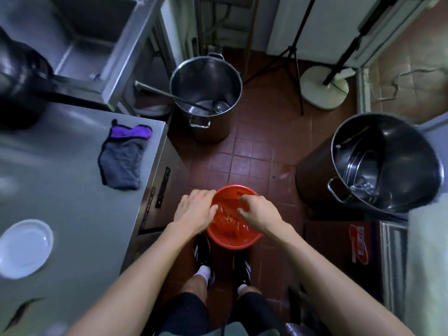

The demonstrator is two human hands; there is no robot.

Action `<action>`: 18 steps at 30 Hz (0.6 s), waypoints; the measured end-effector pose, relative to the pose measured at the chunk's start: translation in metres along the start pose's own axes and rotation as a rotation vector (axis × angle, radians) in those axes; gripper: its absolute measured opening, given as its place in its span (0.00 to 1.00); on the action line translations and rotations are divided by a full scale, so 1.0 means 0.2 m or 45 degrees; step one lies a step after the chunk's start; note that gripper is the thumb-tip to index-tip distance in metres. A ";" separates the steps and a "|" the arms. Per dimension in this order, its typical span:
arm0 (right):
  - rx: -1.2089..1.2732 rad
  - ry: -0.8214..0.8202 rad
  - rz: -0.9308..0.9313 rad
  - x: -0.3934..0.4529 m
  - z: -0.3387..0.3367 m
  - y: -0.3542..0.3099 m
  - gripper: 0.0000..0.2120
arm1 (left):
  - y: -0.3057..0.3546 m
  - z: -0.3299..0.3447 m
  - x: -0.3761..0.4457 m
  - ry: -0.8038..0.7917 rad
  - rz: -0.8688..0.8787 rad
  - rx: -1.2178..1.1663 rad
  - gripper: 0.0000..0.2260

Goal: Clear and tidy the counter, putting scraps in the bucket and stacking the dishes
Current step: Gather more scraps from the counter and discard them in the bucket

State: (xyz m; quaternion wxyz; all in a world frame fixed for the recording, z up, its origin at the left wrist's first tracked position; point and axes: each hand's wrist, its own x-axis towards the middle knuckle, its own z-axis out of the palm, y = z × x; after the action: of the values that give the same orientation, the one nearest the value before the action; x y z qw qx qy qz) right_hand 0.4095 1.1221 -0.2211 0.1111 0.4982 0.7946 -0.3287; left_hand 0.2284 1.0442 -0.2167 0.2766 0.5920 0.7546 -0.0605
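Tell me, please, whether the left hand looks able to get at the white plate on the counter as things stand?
Probably yes. The left hand hovers over the red bucket holding nothing, and the white plate lies alone on the counter to its left, with nothing between them.

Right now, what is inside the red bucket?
Orange scraps lie inside the red bucket. The left hand and right hand above it hide part of the inside.
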 end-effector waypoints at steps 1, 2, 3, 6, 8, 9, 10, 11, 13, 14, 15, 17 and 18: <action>-0.016 0.004 -0.041 -0.02 -0.03 -0.01 0.15 | 0.02 -0.03 -0.04 0.026 -0.014 -0.003 0.23; -0.033 0.002 -0.074 -0.05 -0.07 -0.02 0.15 | 0.04 -0.06 -0.07 0.055 -0.035 -0.005 0.23; -0.052 -0.002 -0.105 -0.07 -0.10 -0.04 0.14 | 0.06 -0.09 -0.10 0.088 -0.065 -0.013 0.23; -0.102 -0.024 -0.191 -0.13 -0.19 -0.08 0.13 | 0.10 -0.17 -0.22 0.191 -0.154 -0.052 0.24; -0.118 -0.031 -0.268 -0.17 -0.23 -0.12 0.14 | 0.11 -0.20 -0.30 0.255 -0.208 -0.068 0.23; -0.132 -0.031 -0.315 -0.19 -0.24 -0.14 0.15 | 0.11 -0.20 -0.35 0.286 -0.238 -0.079 0.23; -0.156 -0.033 -0.366 -0.20 -0.25 -0.17 0.16 | 0.11 -0.20 -0.39 0.315 -0.269 -0.096 0.23; -0.186 -0.043 -0.419 -0.22 -0.25 -0.19 0.17 | 0.11 -0.20 -0.44 0.340 -0.305 -0.119 0.23; -0.245 -0.075 -0.508 -0.24 -0.24 -0.27 0.18 | 0.09 -0.19 -0.54 0.388 -0.383 -0.162 0.23; -0.269 -0.088 -0.545 -0.26 -0.23 -0.31 0.18 | 0.08 -0.17 -0.60 0.411 -0.422 -0.175 0.23; -0.284 -0.096 -0.583 -0.28 -0.22 -0.36 0.17 | 0.06 -0.16 -0.66 0.427 -0.457 -0.186 0.22; -0.308 -0.108 -0.656 -0.32 -0.18 -0.46 0.15 | 0.02 -0.11 -0.78 0.451 -0.527 -0.216 0.22; -0.325 -0.121 -0.697 -0.34 -0.16 -0.51 0.14 | 0.00 -0.09 -0.84 0.469 -0.566 -0.233 0.22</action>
State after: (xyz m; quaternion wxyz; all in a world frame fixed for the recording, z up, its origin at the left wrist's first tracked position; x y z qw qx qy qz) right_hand 0.3586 1.0630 -0.1209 0.1169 0.2315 0.9282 -0.2669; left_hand 0.2465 0.9073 -0.1198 0.1673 0.3859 0.9054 0.0572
